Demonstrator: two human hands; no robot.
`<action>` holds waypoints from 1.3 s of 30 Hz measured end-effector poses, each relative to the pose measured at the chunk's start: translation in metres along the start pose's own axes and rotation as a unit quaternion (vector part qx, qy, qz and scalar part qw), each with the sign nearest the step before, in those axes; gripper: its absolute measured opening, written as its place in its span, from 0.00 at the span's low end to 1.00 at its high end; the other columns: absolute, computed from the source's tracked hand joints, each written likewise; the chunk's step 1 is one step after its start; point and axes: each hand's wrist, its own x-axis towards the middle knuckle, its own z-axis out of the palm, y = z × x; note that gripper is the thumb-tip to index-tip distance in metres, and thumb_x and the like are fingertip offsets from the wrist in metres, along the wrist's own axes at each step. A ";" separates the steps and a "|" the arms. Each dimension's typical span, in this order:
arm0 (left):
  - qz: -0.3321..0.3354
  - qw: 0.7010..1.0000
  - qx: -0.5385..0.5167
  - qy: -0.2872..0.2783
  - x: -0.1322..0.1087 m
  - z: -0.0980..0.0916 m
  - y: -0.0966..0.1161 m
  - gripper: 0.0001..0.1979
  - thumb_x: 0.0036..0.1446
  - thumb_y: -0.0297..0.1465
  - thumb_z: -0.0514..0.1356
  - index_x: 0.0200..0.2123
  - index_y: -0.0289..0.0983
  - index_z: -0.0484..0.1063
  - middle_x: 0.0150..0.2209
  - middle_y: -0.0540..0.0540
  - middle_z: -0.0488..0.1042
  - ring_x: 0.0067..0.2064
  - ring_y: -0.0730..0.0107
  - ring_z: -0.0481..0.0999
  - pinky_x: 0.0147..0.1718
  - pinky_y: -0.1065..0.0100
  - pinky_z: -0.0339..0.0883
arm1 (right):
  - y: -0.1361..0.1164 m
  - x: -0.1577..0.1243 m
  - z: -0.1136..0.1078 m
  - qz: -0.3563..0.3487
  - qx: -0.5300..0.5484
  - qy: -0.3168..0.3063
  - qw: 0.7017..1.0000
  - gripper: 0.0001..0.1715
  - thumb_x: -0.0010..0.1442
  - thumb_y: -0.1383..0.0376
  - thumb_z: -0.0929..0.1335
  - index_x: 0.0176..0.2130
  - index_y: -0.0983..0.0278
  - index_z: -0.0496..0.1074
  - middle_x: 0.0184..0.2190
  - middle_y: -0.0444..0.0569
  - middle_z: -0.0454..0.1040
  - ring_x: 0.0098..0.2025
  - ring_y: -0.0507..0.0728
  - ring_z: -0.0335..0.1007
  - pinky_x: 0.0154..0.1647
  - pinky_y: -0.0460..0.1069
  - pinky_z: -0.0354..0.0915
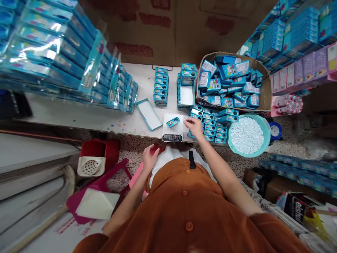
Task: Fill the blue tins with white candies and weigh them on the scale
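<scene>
A small blue flat container (173,122) with a dark round window lies slanted on the white platform of the digital scale (177,130), which stands at the near edge of the white table (105,121). Clock positions are read from the scale, 12 o'clock pointing away from the wearer. At 3 o'clock, just beside the platform, is the right hand (195,127), thumb and index fingertips drawn together; whether they grip anything is too small to tell. At 7 o'clock the left hand (150,158) hangs off the table edge, thumb and fingers parted. A shallow white tray with blue edges (149,114) lies at 10 o'clock; a column of blue containers (160,86) stands between 11 and 12. At 1 o'clock a white-bottomed tray (186,95) is partly filled with blue containers. Stacked rows (210,127) continue at 3 o'clock, followed outward by a turquoise basin (231,140) of white pellets (249,134). At 2 o'clock a cardboard box (268,86) contains jumbled blue cartons (231,79). Farther out, at 10 o'clock, rise plastic-wrapped blue packs (60,52).
</scene>
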 end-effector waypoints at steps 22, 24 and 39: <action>-0.092 0.992 -0.062 0.055 -0.014 -0.017 -0.058 0.22 0.53 0.43 0.59 0.48 0.37 0.70 0.47 0.40 0.72 0.51 0.57 0.70 0.54 0.56 0.62 | -0.003 0.032 0.043 -0.090 -0.274 -0.053 0.956 0.08 0.50 0.63 0.69 0.30 0.63 0.78 0.31 0.49 0.77 0.31 0.55 0.70 0.37 0.50 0.65; -0.094 0.992 -0.063 0.053 -0.014 -0.018 -0.059 0.22 0.54 0.43 0.59 0.48 0.37 0.70 0.47 0.40 0.72 0.51 0.57 0.70 0.53 0.56 0.63 | -0.005 0.031 0.043 -0.116 -0.311 -0.064 0.941 0.08 0.52 0.65 0.68 0.31 0.63 0.78 0.31 0.49 0.76 0.32 0.56 0.70 0.38 0.50 0.65; -0.088 0.993 -0.055 0.052 -0.010 -0.024 -0.056 0.21 0.53 0.43 0.58 0.47 0.37 0.70 0.45 0.40 0.72 0.49 0.57 0.71 0.52 0.56 0.63 | -0.007 0.029 0.043 -0.162 -0.333 -0.041 0.928 0.15 0.61 0.61 0.63 0.36 0.63 0.78 0.35 0.52 0.75 0.40 0.59 0.69 0.44 0.51 0.62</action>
